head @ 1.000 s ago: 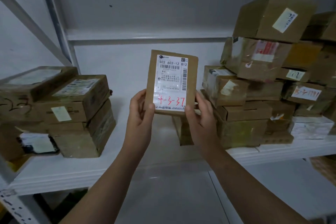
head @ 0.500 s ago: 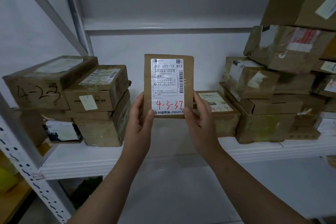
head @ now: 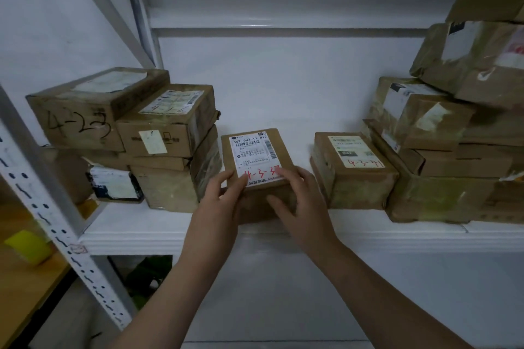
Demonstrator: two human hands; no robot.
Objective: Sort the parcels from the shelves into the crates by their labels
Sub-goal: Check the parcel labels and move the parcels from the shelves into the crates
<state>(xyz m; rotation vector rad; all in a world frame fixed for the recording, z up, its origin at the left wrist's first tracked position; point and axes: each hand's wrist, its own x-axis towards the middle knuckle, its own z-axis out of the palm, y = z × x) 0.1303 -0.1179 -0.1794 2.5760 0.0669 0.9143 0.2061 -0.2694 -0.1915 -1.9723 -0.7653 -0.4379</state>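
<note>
On white metal shelf (head: 141,232), far left: stack of brown cardboard boxes (head: 127,133), unsorted. Left hand (head: 224,201) and right hand (head: 300,207), apart, grip near corners of small brown cardboard parcel marked 4-3-37 (head: 255,156), resting mid-shelf. Right: brown box marked 4-3-41 (head: 351,170). No crates visible; most sorting looks undone.
</note>
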